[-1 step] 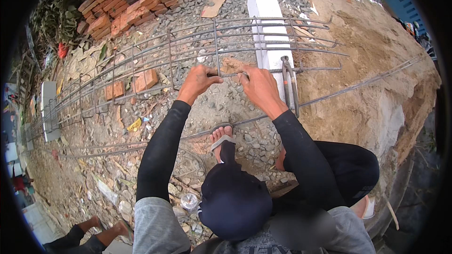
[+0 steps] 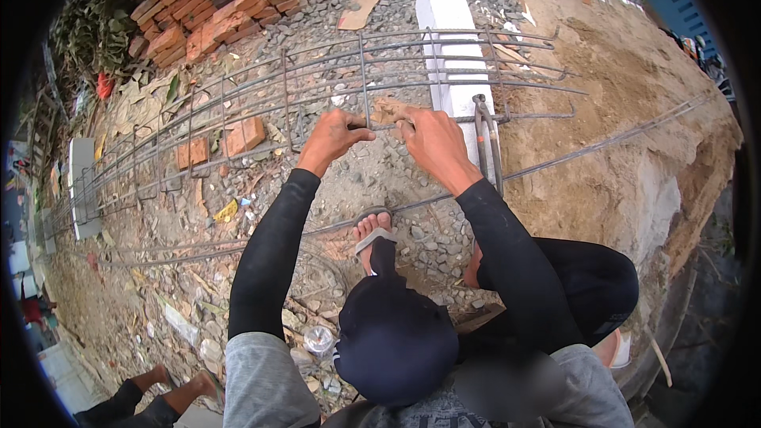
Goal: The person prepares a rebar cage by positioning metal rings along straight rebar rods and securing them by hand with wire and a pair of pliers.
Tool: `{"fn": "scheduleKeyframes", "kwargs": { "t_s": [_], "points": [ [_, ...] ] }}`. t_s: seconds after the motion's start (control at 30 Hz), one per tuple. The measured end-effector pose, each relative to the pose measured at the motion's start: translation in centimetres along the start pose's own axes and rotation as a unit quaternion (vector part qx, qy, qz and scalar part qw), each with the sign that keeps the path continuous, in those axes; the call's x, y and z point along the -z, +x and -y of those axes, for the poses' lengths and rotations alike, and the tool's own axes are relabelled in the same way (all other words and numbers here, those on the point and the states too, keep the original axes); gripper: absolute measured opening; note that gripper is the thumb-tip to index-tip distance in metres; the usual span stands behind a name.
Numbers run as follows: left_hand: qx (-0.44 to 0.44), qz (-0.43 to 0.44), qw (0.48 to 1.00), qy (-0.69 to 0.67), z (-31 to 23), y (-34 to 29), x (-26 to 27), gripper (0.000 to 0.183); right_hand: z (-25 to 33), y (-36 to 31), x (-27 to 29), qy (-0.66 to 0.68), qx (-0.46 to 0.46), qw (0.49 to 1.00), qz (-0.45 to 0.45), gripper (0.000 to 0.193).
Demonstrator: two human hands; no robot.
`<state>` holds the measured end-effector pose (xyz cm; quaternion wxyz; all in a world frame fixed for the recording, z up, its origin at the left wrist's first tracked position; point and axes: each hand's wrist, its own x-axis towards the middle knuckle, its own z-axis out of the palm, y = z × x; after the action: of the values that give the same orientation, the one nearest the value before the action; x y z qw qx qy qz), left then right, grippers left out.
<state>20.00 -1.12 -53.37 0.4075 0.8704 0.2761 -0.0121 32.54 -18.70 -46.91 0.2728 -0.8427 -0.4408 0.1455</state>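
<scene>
Gravelly ground (image 2: pixel 396 182) carries everything. A long rebar cage (image 2: pixel 317 87) lies across it from far right to left. A white block (image 2: pixel 448 40) sits under the cage's right end, red bricks (image 2: pixel 230 0) are piled far left, two bricks (image 2: pixel 242 136) lie beneath the cage, and a sand mound (image 2: pixel 634 95) rises right.

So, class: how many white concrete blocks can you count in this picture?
2. One block lies at the top under the right end of the rebar cage, just beyond the right hand. The other block sits under the cage's far left end. Rubble may hide others.
</scene>
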Motion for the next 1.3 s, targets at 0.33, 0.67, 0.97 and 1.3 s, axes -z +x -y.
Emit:
{"fn": "scheduleKeyframes", "kwargs": {
  "t_s": [0.33,0.67,0.97,1.3],
  "points": [
    [-0.038,0.044,0.997,-0.046,1.6,0.7,0.0,0.026,1.6,7.6,-2.2,-0.260,0.120,0.940,0.188,0.017],
    [0.049,0.155,0.985,-0.058,0.7,2.5,1.8,0.026,1.9,10.4,-4.2,-0.244,0.027,0.924,0.294,0.031],
    [0.036,0.189,0.980,-0.056,1.5,3.2,2.0,0.028,2.2,10.3,-4.1,-0.219,-0.026,0.942,0.254,0.037],
    [0.048,0.212,0.976,-0.004,0.8,3.4,2.0,0.027,0.6,7.5,-5.4,-0.116,-0.034,0.970,0.213,0.032]
  ]
}}
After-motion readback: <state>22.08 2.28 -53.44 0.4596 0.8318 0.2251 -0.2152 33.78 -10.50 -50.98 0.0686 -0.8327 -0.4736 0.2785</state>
